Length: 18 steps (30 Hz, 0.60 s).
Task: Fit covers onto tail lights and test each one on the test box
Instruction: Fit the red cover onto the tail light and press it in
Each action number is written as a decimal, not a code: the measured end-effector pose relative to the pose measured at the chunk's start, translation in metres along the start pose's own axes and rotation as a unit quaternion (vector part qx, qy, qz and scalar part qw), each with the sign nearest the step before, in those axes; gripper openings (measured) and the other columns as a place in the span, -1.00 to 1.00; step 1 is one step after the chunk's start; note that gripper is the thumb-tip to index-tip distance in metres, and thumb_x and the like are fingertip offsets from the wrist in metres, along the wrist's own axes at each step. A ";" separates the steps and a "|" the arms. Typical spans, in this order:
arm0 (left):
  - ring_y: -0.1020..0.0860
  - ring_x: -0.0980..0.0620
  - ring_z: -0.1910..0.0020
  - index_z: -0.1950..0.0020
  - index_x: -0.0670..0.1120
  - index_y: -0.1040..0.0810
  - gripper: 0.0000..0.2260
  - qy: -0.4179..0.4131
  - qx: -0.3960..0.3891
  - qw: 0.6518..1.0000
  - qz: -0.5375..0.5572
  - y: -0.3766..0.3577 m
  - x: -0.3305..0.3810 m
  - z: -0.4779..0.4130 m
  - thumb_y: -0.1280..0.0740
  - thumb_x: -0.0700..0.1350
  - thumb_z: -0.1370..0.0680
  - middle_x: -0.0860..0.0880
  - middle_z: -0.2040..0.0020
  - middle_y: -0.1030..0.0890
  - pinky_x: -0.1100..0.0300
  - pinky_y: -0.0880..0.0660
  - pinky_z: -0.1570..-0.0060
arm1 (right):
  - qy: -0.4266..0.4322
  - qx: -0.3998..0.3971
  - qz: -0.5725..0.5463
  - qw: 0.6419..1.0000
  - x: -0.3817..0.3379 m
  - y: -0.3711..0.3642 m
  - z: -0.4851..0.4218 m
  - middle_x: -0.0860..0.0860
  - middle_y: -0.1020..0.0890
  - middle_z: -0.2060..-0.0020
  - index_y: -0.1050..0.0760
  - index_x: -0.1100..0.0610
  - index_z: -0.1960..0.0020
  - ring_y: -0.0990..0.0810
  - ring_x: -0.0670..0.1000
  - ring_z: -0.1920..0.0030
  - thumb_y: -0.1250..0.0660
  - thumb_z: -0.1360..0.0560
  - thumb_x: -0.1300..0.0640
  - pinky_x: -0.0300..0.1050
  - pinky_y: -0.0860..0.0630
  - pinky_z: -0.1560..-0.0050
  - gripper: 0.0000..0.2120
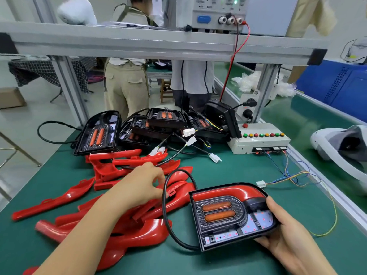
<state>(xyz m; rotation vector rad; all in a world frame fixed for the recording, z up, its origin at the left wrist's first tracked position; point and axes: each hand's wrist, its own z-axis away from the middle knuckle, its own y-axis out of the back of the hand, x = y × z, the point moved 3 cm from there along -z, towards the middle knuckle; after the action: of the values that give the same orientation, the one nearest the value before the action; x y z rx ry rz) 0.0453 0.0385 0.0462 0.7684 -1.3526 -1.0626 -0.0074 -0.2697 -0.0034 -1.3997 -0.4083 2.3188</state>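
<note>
My right hand [282, 229] grips the right edge of a black tail light [228, 217] with two orange lenses and a red cover fitted along its top. Its black cable [165, 211] loops to the left. My left hand [143, 185] reaches over a pile of red covers [119, 225], its fingers curled at the cable's top and the covers; what they pinch is hidden. The white test box [260, 142] with coloured buttons stands at the back right. Its white plug [260, 184] lies on thin coloured wires just beyond the held light.
Several uncovered black tail lights [166, 120] with cables and white connectors are heaped at the back of the green mat. A grey frame rail [158, 46] carries a power supply [218, 14]. People stand behind. A conveyor belt [317, 124] runs on the right.
</note>
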 end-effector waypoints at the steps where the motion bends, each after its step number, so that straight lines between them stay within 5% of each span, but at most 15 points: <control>1: -0.38 0.06 -0.01 0.18 0.12 -0.44 -0.76 -0.006 -0.008 1.000 -0.026 -0.002 0.003 0.001 -0.47 0.16 -0.36 0.07 0.05 -0.42 0.15 -0.41 -0.03 | 0.000 -0.002 0.001 1.000 0.001 0.000 0.000 0.17 -0.71 0.03 -0.59 0.17 -0.12 -0.71 0.09 0.24 -0.21 -0.58 -0.02 -0.02 -0.64 0.36 -0.68; 6: -0.38 0.01 -0.05 0.13 0.03 -0.60 -0.73 -0.006 0.007 0.993 -0.120 -0.005 0.013 0.002 -0.40 0.21 -0.39 0.03 0.04 -0.48 0.06 -0.45 -0.09 | 0.004 -0.009 0.002 1.000 0.002 0.001 -0.001 0.17 -0.71 0.03 -0.60 0.17 -0.09 -0.71 0.09 0.24 -0.22 -0.57 -0.02 0.01 -0.65 0.32 -0.69; 11: -0.51 0.14 0.40 0.24 -0.05 -0.57 -0.83 0.057 0.009 0.993 0.099 0.010 0.004 0.000 -0.47 0.02 -0.36 0.01 0.29 -0.63 0.23 -0.44 0.35 | 0.005 -0.008 -0.006 1.000 0.002 -0.001 0.000 0.16 -0.71 0.09 -0.61 0.18 -0.03 -0.71 0.08 0.24 -0.22 -0.57 0.00 0.01 -0.64 0.36 -0.71; 18: -0.55 0.14 0.45 0.14 -0.06 -0.59 -0.91 0.062 -0.047 0.985 0.156 0.021 -0.009 0.000 -0.42 -0.05 -0.48 0.00 0.37 -0.66 0.31 -0.37 0.47 | 0.001 0.004 0.001 1.000 0.005 0.001 0.002 0.13 -0.72 0.11 -0.60 0.16 -0.02 -0.71 0.06 0.25 -0.22 -0.57 -0.04 -0.04 -0.62 0.38 -0.69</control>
<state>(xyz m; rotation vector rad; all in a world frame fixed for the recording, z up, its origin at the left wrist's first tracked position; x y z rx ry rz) 0.0492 0.0545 0.0618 0.5237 -1.2587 -0.8109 -0.0110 -0.2681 -0.0068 -1.3991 -0.3977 2.3178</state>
